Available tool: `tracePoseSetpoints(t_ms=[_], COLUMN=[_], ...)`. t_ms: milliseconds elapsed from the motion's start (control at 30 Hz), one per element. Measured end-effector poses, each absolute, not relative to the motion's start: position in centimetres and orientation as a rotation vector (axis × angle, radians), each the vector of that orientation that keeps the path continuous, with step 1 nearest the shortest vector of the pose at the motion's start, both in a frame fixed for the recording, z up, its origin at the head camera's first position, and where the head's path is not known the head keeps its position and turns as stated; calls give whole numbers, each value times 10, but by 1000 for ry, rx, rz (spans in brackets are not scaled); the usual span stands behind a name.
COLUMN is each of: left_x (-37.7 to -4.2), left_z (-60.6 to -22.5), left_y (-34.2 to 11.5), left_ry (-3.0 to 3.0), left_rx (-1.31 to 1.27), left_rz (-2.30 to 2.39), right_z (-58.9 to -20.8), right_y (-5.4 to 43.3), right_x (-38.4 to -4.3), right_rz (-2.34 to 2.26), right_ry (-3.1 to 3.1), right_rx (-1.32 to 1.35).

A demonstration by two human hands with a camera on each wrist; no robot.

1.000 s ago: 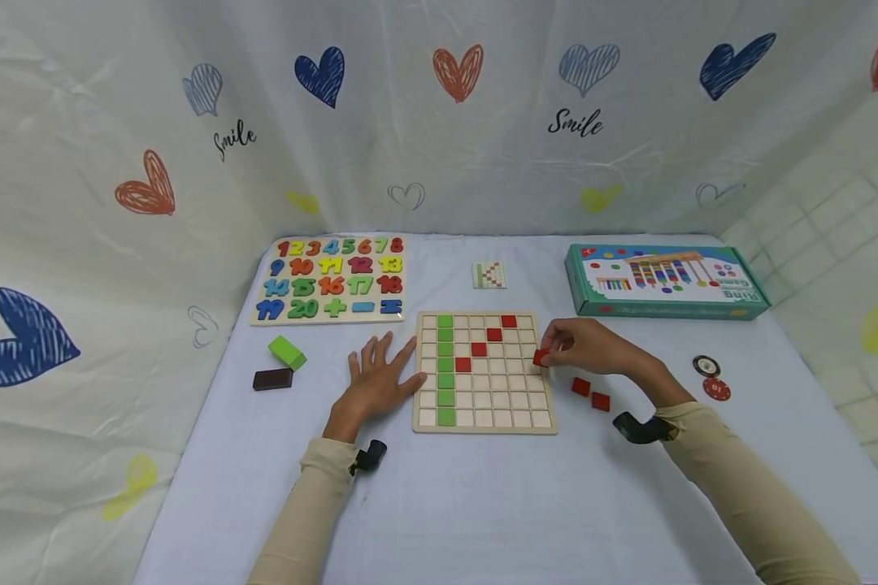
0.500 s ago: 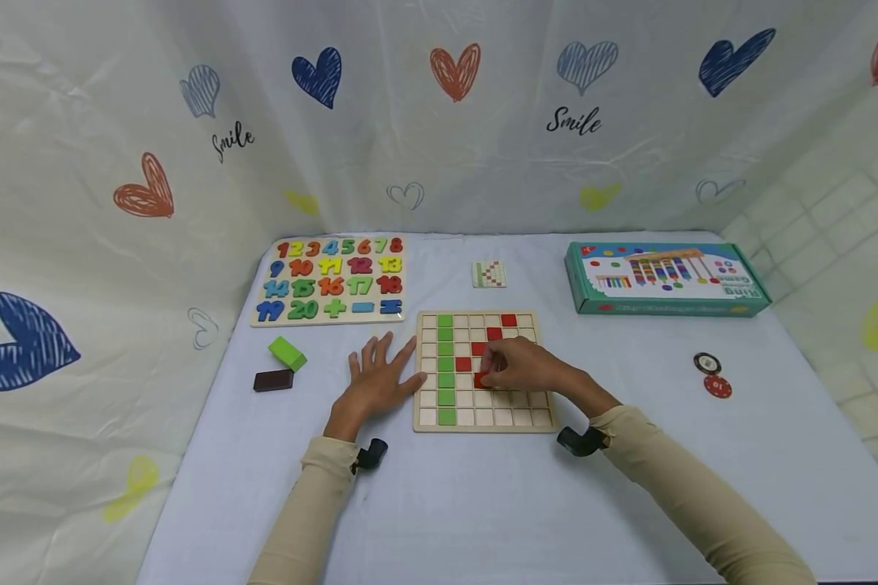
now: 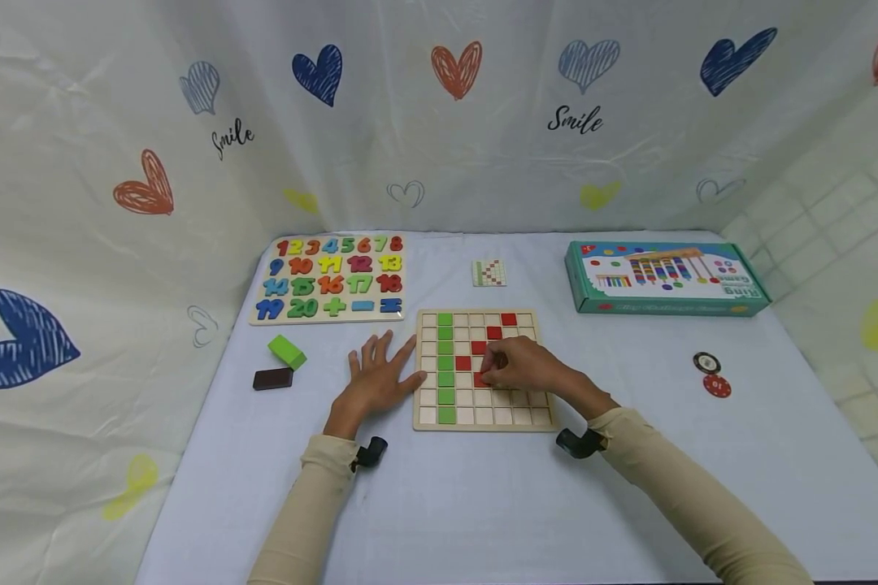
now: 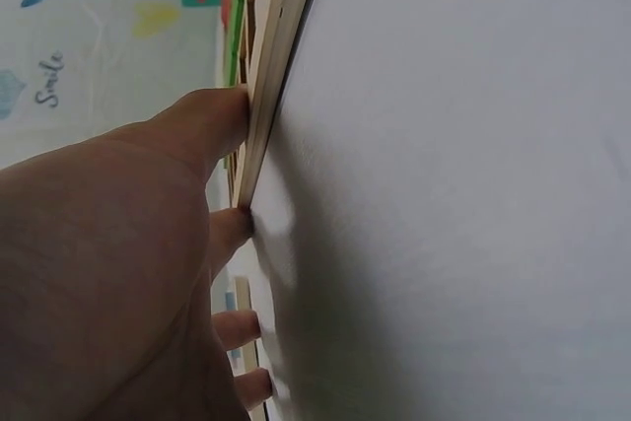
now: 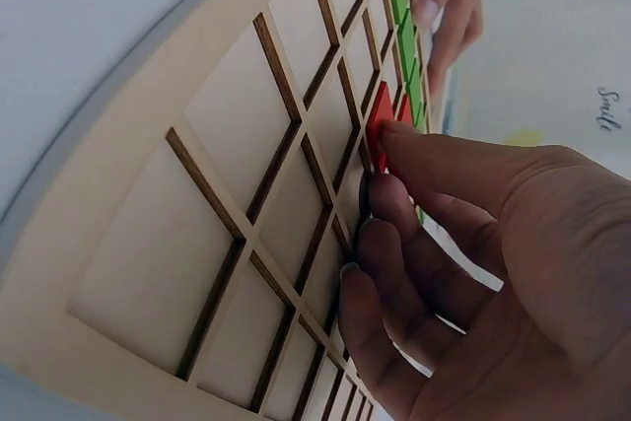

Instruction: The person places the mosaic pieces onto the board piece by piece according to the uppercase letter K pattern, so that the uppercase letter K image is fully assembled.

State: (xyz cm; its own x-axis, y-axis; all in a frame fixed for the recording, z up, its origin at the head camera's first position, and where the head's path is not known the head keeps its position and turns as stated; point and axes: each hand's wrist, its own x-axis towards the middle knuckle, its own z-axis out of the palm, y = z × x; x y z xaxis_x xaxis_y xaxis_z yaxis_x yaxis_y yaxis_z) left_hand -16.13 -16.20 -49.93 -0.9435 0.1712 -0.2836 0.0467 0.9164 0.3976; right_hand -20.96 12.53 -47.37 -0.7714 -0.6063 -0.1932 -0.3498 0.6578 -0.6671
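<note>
A square wooden grid board [image 3: 497, 428] lies on the table with a column of green tiles [image 3: 445, 379] near its left side. Several red tiles [image 3: 493, 333] form a diagonal across it. My right hand [image 3: 523, 364] pinches one red tile [image 3: 479, 380] at a cell right of the green column; in the right wrist view the thumb lies on this red tile [image 5: 380, 113], with the other fingers curled beside it. My left hand [image 3: 375, 382] rests with fingers spread, thumb and index finger touching the board's left edge [image 4: 271, 76].
Behind the board stand a number puzzle [image 3: 329, 280], a small pattern card [image 3: 488, 273] and a teal game box [image 3: 667, 279]. Left lie a green block [image 3: 288, 352] and a dark brown block [image 3: 273, 379]. Right are a black chip [image 3: 706, 363] and a red chip [image 3: 717, 386].
My right hand has carried the red tile left from the board's right edge onto a cell, then stayed there. Its wrist now covers where two loose red tiles lay. The left hand has not moved.
</note>
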Motion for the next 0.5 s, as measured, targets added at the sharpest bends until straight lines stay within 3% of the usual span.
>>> tracePoseSetpoints(t_ms=[500], left_x=[-162], left_z=[-501], left_y=[-162], left_ry=[2761], left_rx=[150], left_rz=[561], right_z=[-474], right_y=[137], right_x=[-208], right_rz=[-927], right_ry=[2476], right_rx=[-767])
